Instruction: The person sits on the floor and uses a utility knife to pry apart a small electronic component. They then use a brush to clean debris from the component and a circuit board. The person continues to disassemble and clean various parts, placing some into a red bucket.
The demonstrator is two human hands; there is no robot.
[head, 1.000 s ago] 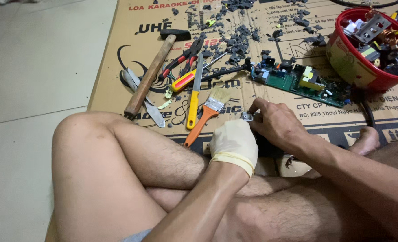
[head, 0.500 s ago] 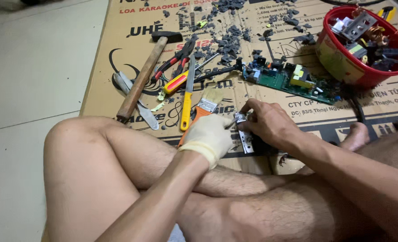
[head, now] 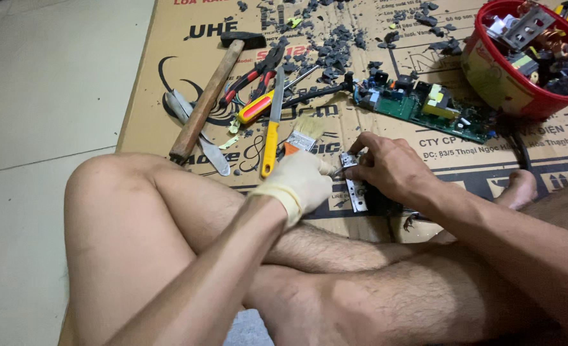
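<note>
On the cardboard (head: 386,218), both hands' fingers pinch a small metal part (head: 354,186), left hand (head: 300,182) gloved, right hand (head: 389,166) bare

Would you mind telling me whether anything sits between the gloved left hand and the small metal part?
Nothing visible does. The gloved left hand reaches right up to the small metal part, which the bare right hand grips from the other side.

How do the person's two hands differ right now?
The left hand wears a pale glove; the right hand is bare. The right hand grips a small metal part from above; the left hand meets that part at its gloved fingertips. Both hover over the cardboard sheet, close together.
</note>
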